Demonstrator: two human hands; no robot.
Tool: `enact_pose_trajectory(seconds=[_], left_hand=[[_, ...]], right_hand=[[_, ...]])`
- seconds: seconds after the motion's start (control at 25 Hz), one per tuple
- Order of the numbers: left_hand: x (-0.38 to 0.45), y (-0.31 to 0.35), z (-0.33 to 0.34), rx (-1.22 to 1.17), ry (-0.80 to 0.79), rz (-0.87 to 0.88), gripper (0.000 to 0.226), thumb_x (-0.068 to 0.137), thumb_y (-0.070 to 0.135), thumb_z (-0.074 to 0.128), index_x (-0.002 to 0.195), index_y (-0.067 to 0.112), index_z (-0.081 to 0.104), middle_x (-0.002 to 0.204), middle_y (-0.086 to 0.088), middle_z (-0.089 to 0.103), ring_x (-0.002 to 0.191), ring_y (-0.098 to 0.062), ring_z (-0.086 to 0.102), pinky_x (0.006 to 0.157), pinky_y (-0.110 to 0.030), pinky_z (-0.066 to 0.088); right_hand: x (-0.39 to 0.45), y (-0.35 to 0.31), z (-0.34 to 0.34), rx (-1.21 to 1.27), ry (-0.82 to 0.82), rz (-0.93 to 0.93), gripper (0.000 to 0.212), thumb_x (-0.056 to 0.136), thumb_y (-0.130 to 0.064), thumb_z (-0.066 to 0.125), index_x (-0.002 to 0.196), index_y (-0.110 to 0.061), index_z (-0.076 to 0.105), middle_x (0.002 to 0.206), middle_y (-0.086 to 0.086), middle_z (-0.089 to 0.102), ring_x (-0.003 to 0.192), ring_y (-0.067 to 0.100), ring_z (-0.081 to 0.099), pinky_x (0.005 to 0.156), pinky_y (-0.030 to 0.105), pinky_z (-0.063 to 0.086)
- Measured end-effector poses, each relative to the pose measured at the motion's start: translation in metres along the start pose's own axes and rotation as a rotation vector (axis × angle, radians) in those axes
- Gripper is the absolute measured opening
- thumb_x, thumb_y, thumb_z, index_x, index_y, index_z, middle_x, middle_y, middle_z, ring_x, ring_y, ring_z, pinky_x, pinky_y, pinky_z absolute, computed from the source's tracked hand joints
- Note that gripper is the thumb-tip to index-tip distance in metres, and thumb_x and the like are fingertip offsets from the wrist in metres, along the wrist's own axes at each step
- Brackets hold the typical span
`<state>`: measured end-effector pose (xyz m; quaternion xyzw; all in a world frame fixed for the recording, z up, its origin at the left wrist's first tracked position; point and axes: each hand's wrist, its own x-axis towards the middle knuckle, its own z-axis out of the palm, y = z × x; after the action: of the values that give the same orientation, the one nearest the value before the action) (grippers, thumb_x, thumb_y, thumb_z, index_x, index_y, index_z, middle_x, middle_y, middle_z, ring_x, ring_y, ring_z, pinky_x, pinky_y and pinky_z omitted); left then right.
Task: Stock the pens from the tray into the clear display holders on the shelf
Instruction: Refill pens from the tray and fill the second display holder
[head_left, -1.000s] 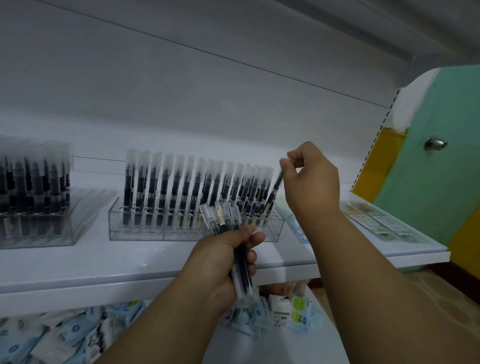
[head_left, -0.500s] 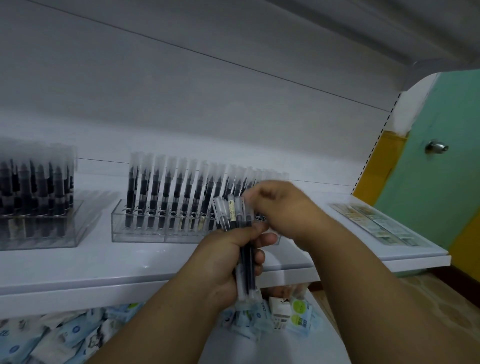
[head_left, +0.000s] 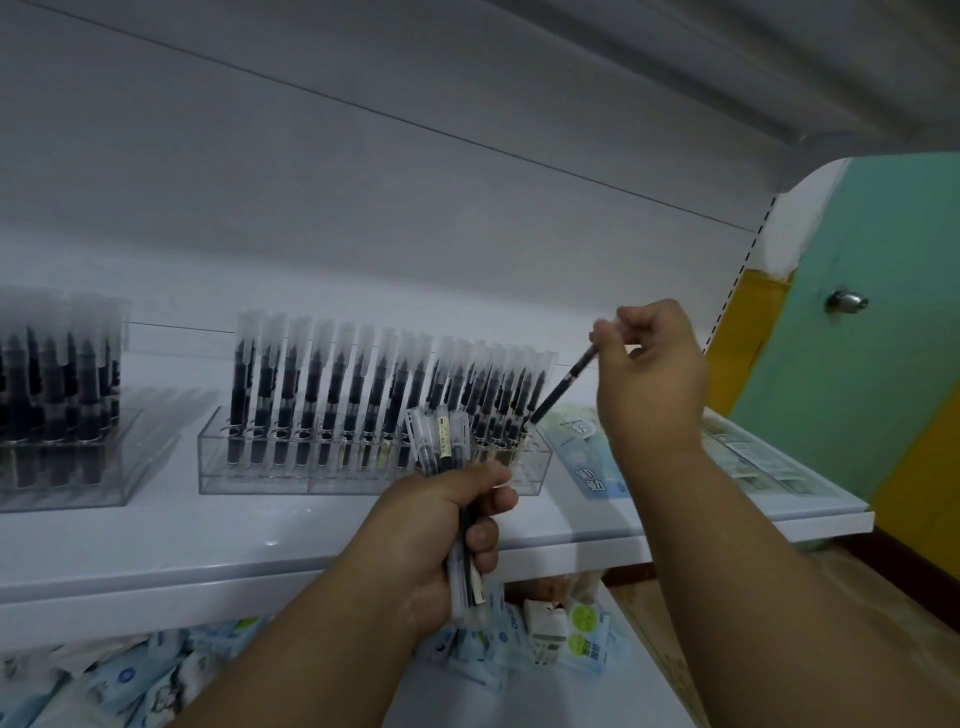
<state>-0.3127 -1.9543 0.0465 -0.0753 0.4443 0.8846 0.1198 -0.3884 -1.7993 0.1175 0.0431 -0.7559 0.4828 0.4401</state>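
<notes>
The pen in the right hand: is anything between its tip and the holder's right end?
Nothing visible blocks it. The right hand pinches the pen, tilted, its lower tip at the right end of the clear holder, just right of the last standing pens.

Packed pens block holder; right end open.
</notes>
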Motion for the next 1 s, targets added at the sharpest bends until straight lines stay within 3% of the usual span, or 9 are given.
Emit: enact_pose_trajectory(seconds=[0.16, 0.4, 0.6, 0.72, 0.8, 0.88, 0.92, 1.0], left_hand=[[-0.001, -0.001, -0.001, -0.016, 0.002, 0.004, 0.014, 0.087, 0.012, 0.064, 0.096, 0.001, 0.067, 0.061, -0.005, 0.061, 0.038, -0.012, 0.034, 0.039, -0.021, 0.032], [0.0, 0.0, -0.007, -0.045, 0.027, -0.01, 0.01, 0.088, 0.011, 0.065, 0.094, 0.003, 0.066, 0.061, -0.005, 0.058, 0.037, -0.012, 0.033, 0.038, -0.02, 0.031], [-0.001, -0.002, -0.007, -0.056, 0.017, -0.015, 0.013, 0.087, 0.011, 0.065, 0.097, 0.003, 0.065, 0.062, -0.005, 0.059, 0.037, -0.012, 0.034, 0.038, -0.021, 0.032], [-0.003, 0.001, -0.007, -0.045, -0.008, -0.013, 0.015, 0.087, 0.01, 0.064, 0.1, 0.001, 0.065, 0.063, -0.006, 0.06, 0.039, -0.013, 0.035, 0.039, -0.021, 0.032], [-0.005, 0.003, -0.007, -0.029, -0.043, -0.011, 0.019, 0.088, 0.01, 0.062, 0.104, 0.0, 0.065, 0.065, -0.006, 0.061, 0.042, -0.013, 0.037, 0.04, -0.022, 0.032], [-0.009, 0.007, -0.009, -0.022, -0.08, -0.007, 0.019, 0.088, 0.008, 0.059, 0.105, 0.0, 0.064, 0.066, -0.007, 0.061, 0.042, -0.013, 0.038, 0.04, -0.022, 0.033], [-0.011, 0.01, -0.01, -0.019, -0.1, -0.008, 0.018, 0.087, 0.007, 0.059, 0.102, 0.001, 0.065, 0.066, -0.008, 0.061, 0.042, -0.013, 0.039, 0.04, -0.022, 0.033], [-0.019, 0.015, -0.014, -0.012, -0.137, -0.002, 0.021, 0.075, 0.008, 0.063, 0.095, 0.002, 0.066, 0.066, -0.009, 0.061, 0.042, -0.013, 0.041, 0.04, -0.022, 0.033]], right_hand=[[-0.007, 0.002, 0.009, -0.176, -0.09, -0.08, 0.01, 0.095, -0.027, 0.061, 0.099, -0.02, 0.056, 0.091, -0.011, 0.063, 0.069, 0.0, 0.055, 0.059, 0.016, 0.039], [0.002, -0.007, 0.008, -0.295, -0.164, -0.205, 0.012, 0.096, -0.027, 0.057, 0.102, -0.017, 0.056, 0.089, -0.011, 0.059, 0.066, 0.003, 0.052, 0.056, 0.019, 0.038], [-0.008, 0.009, 0.016, -0.326, -0.424, -0.008, 0.014, 0.096, -0.026, 0.058, 0.107, -0.018, 0.059, 0.094, -0.005, 0.06, 0.088, 0.017, 0.058, 0.067, 0.024, 0.036], [-0.015, 0.003, 0.013, -0.371, -0.369, -0.009, 0.024, 0.098, -0.034, 0.054, 0.119, -0.026, 0.061, 0.111, -0.004, 0.055, 0.076, 0.006, 0.052, 0.068, 0.022, 0.035], [-0.026, -0.006, 0.01, -0.316, -0.278, -0.103, 0.023, 0.098, -0.034, 0.053, 0.119, -0.029, 0.061, 0.108, -0.007, 0.056, 0.067, 0.002, 0.051, 0.061, 0.02, 0.037], [-0.036, -0.018, 0.012, -0.127, -0.447, -0.044, 0.018, 0.097, -0.033, 0.055, 0.111, -0.028, 0.066, 0.096, -0.01, 0.064, 0.068, 0.005, 0.058, 0.061, 0.021, 0.043], [-0.042, -0.025, 0.015, -0.022, -0.63, 0.063, 0.017, 0.097, -0.031, 0.056, 0.106, -0.025, 0.069, 0.089, -0.01, 0.067, 0.07, 0.006, 0.061, 0.061, 0.022, 0.045], [-0.051, -0.038, 0.022, 0.161, -0.932, 0.299, 0.014, 0.096, -0.025, 0.06, 0.099, -0.019, 0.072, 0.071, -0.007, 0.067, 0.053, 0.006, 0.055, 0.047, 0.02, 0.04]])
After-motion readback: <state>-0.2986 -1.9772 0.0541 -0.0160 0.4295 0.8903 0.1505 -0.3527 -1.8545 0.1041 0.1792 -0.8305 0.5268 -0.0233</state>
